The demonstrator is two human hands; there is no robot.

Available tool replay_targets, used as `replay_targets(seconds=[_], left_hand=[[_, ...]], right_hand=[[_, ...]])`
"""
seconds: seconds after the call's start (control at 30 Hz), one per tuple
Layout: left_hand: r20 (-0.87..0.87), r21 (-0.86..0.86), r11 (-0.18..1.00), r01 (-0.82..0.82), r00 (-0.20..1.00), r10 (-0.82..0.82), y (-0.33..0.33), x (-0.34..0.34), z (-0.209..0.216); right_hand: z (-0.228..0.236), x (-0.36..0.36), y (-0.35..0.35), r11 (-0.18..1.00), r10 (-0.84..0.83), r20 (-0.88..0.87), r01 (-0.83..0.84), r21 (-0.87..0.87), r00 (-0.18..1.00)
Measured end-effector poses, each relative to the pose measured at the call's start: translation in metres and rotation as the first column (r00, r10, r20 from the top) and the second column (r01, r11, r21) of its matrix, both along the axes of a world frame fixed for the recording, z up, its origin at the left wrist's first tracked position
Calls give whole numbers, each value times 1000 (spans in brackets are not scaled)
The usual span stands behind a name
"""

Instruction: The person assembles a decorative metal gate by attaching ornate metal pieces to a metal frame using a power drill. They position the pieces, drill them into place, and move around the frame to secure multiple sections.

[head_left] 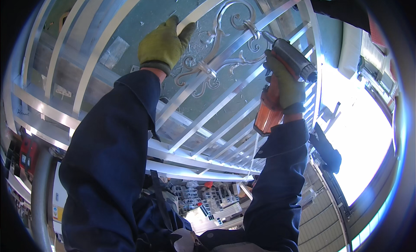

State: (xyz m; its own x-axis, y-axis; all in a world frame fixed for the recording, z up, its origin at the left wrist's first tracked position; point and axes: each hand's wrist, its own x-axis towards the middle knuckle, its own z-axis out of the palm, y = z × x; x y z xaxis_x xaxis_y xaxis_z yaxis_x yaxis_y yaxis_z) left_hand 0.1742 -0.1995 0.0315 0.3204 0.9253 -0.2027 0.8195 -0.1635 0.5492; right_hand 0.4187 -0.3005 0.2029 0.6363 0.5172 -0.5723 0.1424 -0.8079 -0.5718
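Note:
My left hand (164, 45), in an olive-green glove, is closed round a pale metal bar (203, 8) of a large barred railing frame. In my right hand (287, 85), also gloved, is a cordless drill (294, 60) with an orange-and-black body, gripped by its handle. The drill's tip reaches the upper end of a silver scroll ornament (249, 24), where it meets a bar. A second collar of the scrollwork (207, 70) sits on the same bar lower left. Whether the bit turns cannot be seen.
Metal offcuts and shavings lie on the green surface (130, 18) beneath the bars. A clear flat piece (115, 52) rests at left. Below the frame are stacked metal profiles (229, 211). A dark sleeve (342, 11) of another person shows upper right.

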Motion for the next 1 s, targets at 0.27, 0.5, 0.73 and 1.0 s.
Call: replay_targets(seconds=[0.27,0.5,0.73,1.0], left_hand=[[46,49,999,-21,999,19,-1,0,-5],[19,26,1000,-4,1000,3,0,0,-4],[-18,-87,996,11,1000,-13,3,1,2],[14,-18,1000,13,1000,-13,0,-1,-5]], right_hand=[[2,1,2,1000,-10,-8,10,-8,1000],[-1,7,-5,997,-81,-77,80,-6,994],[-3,0,-6,975,-178,-152,195,110,972],[-5,2,-7,994,-54,-84,62,96,995]])
